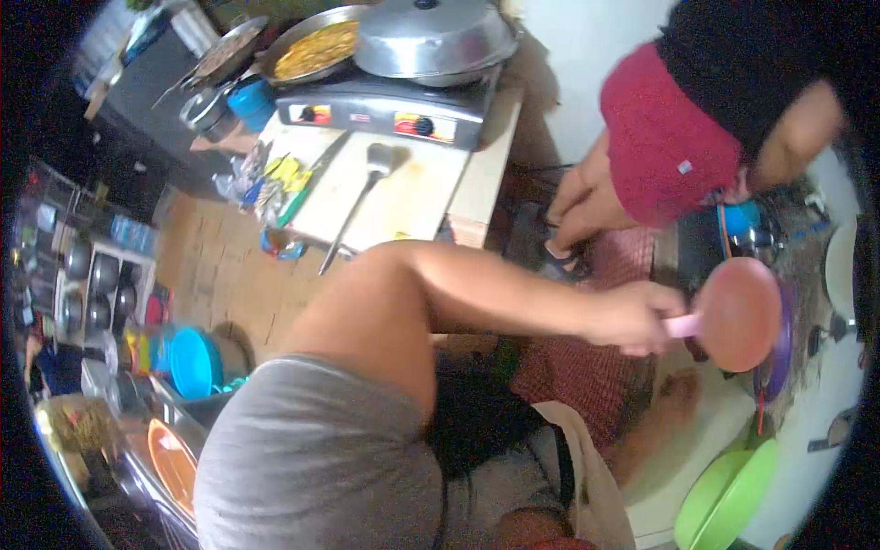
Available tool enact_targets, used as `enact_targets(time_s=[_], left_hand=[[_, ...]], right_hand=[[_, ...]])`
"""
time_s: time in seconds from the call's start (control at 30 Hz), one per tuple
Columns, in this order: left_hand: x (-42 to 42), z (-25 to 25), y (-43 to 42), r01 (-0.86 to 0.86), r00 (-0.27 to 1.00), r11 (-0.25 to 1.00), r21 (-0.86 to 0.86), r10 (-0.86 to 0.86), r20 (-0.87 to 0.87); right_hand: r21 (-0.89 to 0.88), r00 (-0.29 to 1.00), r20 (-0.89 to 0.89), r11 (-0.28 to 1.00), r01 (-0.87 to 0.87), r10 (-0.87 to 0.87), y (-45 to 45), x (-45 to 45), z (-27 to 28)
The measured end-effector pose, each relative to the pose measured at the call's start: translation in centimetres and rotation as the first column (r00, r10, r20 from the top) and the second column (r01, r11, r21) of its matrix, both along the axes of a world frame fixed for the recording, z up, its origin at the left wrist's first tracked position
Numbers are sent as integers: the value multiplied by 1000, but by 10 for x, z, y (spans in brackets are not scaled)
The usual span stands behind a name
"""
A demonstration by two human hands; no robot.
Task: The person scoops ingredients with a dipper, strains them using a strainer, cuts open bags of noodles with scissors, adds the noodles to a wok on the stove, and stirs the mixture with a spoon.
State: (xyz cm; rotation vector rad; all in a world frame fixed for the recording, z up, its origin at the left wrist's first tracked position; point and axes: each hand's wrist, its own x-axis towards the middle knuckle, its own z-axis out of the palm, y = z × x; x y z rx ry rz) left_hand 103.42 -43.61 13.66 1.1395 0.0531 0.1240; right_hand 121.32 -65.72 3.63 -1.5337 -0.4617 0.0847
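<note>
My left hand (pixel 635 318) is closed around the handle of a pink dipper (pixel 741 314). The bent left arm crosses the middle of the view, coming out of a grey sleeve. Behind the dipper shows part of a purple rounded item (pixel 782 353), mostly hidden. A light green basin (pixel 727 498) stands below it at the lower right. A blurred bare foot (pixel 676 394) is near the dipper. My right hand does not show.
Another person in red shorts (pixel 674 137) stands at the upper right. A stove (pixel 380 112) carries a lidded pan and a pan of food (pixel 316 51). A spatula (pixel 377 163) lies on the white table (pixel 417 197). A blue basin (pixel 194 361) is at left.
</note>
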Motion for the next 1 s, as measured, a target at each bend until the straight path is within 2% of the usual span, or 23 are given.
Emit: enact_targets(time_s=[0.07, 0.1, 0.13, 0.17, 0.2, 0.27, 0.3, 0.33, 0.4, 0.43, 0.5, 0.53, 0.57, 0.6, 0.63, 0.67, 0.7, 0.77, 0.8, 0.83, 0.87, 0.9, 1.0], left_hand=[[-86, -17, 20, -128, 987, 991, -30, 124, -102], [-130, -28, 28, -207, 968, 978, 8, 206, -142], [-172, -38, 36, -278, 943, 960, 44, 281, -179], [-211, -53, 43, -357, 907, 933, 41, 357, -223], [-247, -69, 47, -431, 865, 902, 38, 425, -266], [-306, -88, 52, -644, 691, 702, 303, 704, -161], [-334, -80, 55, -680, 627, 679, 276, 734, -260], [-355, -88, 62, -710, 607, 654, 261, 756, -243], [-392, -116, 66, -772, 558, 600, 209, 797, -230], [-410, -121, 69, -774, 534, 573, 270, 819, -209], [-438, -136, 79, -755, 438, 375, 538, 899, -12], [-452, -141, 84, -718, 400, 249, 651, 912, 93], [-466, -139, 90, -654, 422, 279, 703, 906, 33], [-481, -138, 94, -623, 444, 249, 741, 893, 74], [-494, -139, 98, -591, 469, 215, 778, 876, 113], [-505, -141, 103, -559, 494, 177, 810, 856, 153], [-516, -150, 104, -455, 469, 218, 863, 883, 24], [-539, -171, 105, -410, 378, 168, 896, 926, -1], [-551, -187, 101, -397, 309, 99, 912, 951, 32], [-570, -180, 98, -339, 280, 361, 869, 920, -273], [-587, -209, 94, -375, 244, 433, 819, 899, -364], [-605, -236, 88, -344, 211, 448, 825, 893, -397], [-642, -221, 61, -372, -6, 519, 770, 828, -561]], right_hand=[[-6, 898, -159, 909, -416, 410, 49, -80, -8], [-360, 870, 72, 826, -433, 488, 69, -112, -8], [-667, 757, 263, 680, -305, 598, 88, -144, -5], [-549, 781, -21, 646, -531, 624, 108, -176, -11], [-365, 711, -301, 612, -702, 636, 128, -209, -20], [-95, 443, -555, 475, -875, 704, 167, -278, -18], [20, 314, -656, 431, -902, 687, 191, -306, -31], [136, 172, -736, 392, -910, 655, 215, -333, -41], [568, -217, -707, 358, -741, 673, 251, -408, -27], [553, -184, -720, 393, -735, 669, 267, -434, -32], [531, -125, -735, 451, -718, 667, 295, -471, -53], [537, -158, -743, 439, -720, 650, 302, -481, -61], [547, -192, -749, 429, -719, 634, 308, -493, -61], [561, -227, -752, 418, -715, 619, 314, -501, -61], [637, -361, -708, 328, -697, 607, 316, -500, -56], [578, -274, -753, 402, -710, 598, 320, -497, -62], [513, -184, -792, 472, -717, 582, 325, -490, -76], [420, -31, -820, 564, -711, 571, 338, -475, -106], [372, 51, -808, 576, -728, 587, 348, -468, -121], [325, 130, -791, 591, -739, 598, 354, -461, -138], [280, 205, -771, 609, -742, 604, 358, -455, -147], [337, 137, -752, 556, -760, 644, 362, -450, -145], [227, 95, -835, 496, -838, 542, 386, -425, -172]])
